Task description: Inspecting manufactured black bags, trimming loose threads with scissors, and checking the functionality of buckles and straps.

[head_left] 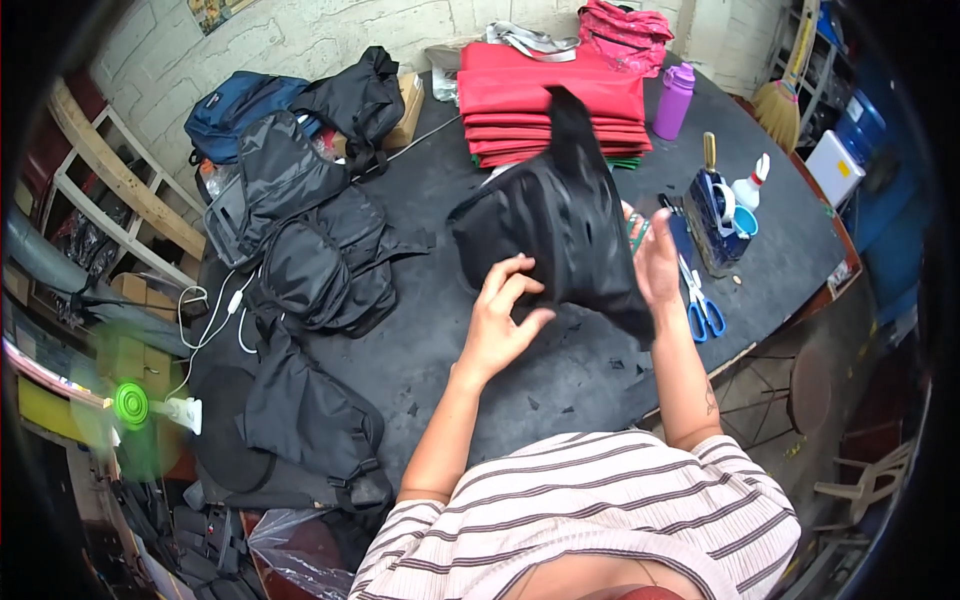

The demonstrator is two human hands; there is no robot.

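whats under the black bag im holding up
Under the black bag, held by the left hand and right hand, the dark table shows, strewn with small black scraps. A colourful flat thing peeks out beside it; the rest is covered.

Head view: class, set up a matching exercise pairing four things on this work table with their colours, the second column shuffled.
Things:
1. bag held in both hands
2. bottle
3. scissors handles
4. stack of folded cloth

Colours:
A. red
B. blue
C. black
D. purple

Pairs: 1-C, 2-D, 3-B, 4-A. The left hand and right hand grip the bag above the dark table.
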